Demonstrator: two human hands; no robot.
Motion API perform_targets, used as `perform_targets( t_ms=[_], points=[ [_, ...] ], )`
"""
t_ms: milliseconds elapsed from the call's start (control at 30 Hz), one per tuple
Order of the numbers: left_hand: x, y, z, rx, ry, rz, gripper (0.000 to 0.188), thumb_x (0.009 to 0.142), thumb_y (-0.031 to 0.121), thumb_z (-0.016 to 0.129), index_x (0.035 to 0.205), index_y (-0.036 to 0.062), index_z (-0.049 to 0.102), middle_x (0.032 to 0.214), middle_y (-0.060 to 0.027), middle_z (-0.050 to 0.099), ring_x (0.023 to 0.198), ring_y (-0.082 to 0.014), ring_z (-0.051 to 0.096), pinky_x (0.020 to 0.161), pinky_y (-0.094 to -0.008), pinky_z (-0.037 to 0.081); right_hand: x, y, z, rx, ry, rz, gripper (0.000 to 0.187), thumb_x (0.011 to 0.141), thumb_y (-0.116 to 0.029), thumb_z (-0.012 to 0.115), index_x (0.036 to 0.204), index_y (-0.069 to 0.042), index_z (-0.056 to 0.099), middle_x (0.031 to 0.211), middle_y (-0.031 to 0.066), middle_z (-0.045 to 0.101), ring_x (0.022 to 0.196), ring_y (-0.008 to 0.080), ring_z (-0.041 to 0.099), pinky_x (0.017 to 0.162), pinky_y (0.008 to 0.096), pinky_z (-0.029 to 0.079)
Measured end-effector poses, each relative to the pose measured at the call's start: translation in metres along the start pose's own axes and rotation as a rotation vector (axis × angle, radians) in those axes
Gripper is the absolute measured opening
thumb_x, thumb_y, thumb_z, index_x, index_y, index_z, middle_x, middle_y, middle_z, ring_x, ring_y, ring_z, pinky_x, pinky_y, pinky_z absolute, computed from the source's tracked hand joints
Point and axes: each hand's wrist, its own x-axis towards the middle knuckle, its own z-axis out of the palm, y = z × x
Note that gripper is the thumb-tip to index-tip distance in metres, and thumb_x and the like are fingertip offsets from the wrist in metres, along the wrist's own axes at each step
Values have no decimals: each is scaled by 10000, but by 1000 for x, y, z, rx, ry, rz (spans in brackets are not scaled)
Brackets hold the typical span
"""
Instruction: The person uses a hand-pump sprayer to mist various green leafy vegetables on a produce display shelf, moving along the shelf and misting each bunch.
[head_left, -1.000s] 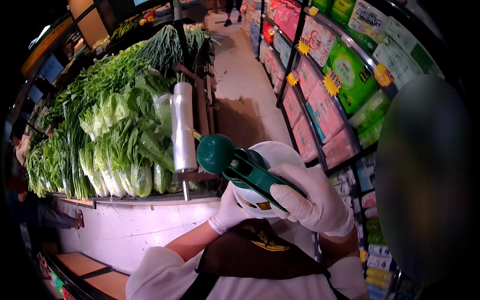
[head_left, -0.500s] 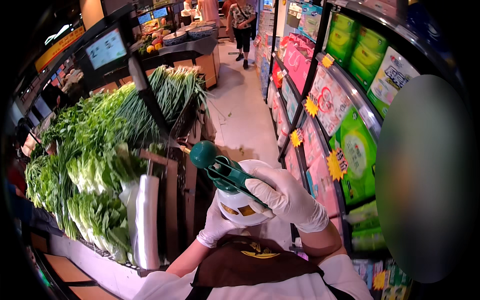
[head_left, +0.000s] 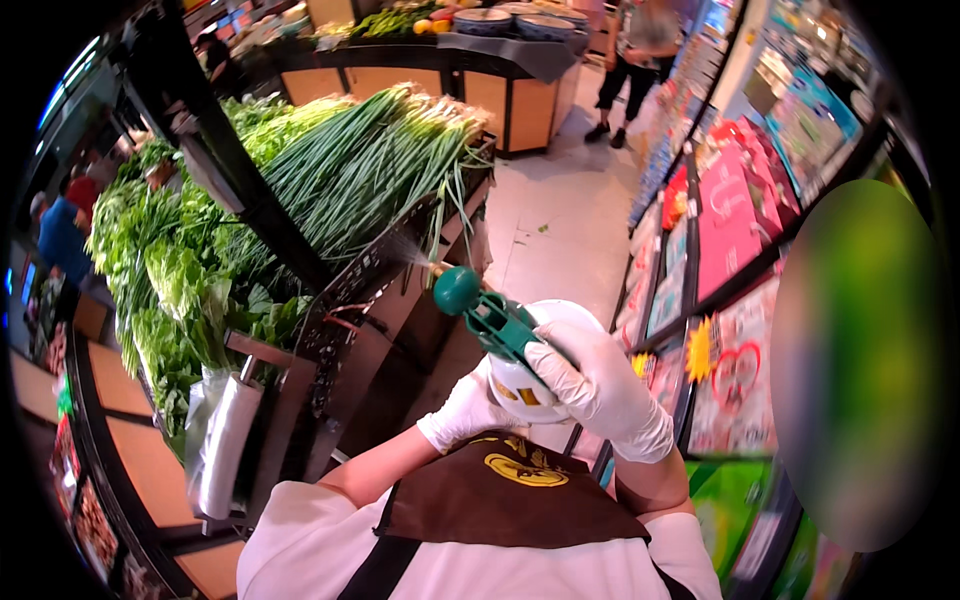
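A white pump spray bottle (head_left: 520, 378) with a green head is held in front of my chest. My right hand (head_left: 597, 385), in a white glove, is wrapped round its green handle and trigger. Beneath and to the left, my gloved left hand (head_left: 468, 405) supports the white body; some of its fingers are hidden behind it. The brass nozzle points left and forward, and a fine mist leaves it toward the spring onions (head_left: 375, 170). These lie in a large heap on the sloping vegetable stand, beside leafy greens (head_left: 160, 270).
A roll of clear plastic bags (head_left: 228, 445) hangs at the stand's near corner. A dark post (head_left: 250, 190) rises from the stand. Shelves with pink bags (head_left: 735, 215) and packaged paper line the right. A person (head_left: 640, 60) stands up the aisle (head_left: 560, 220).
My view has moved forward along the stand, so the spring onions are nearer. Both hands still hold the spray bottle, and mist now drifts by the spring onions. The person up the aisle is closer.
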Motion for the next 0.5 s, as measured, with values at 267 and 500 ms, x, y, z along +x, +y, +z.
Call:
perform_targets(
  t_ms=[267,500],
  points=[
    [89,-19,-9,28,267,-36,823,682,224,805,1327,55,322,1243,-97,488,1143,-201,486,975,-328,397,98,64,-74,142,-307,-95,260,897,-208,524,969,41,552,786,200,581,716,330,569,676,367,452],
    [193,-49,-32,56,488,39,667,749,203,735,1287,99,354,1210,-83,468,1136,-204,456,987,-310,365,197,100,-111,84,-364,-253,171,873,-172,549,887,-2,556,757,193,548,704,356,536,650,389,435]
  ],
)
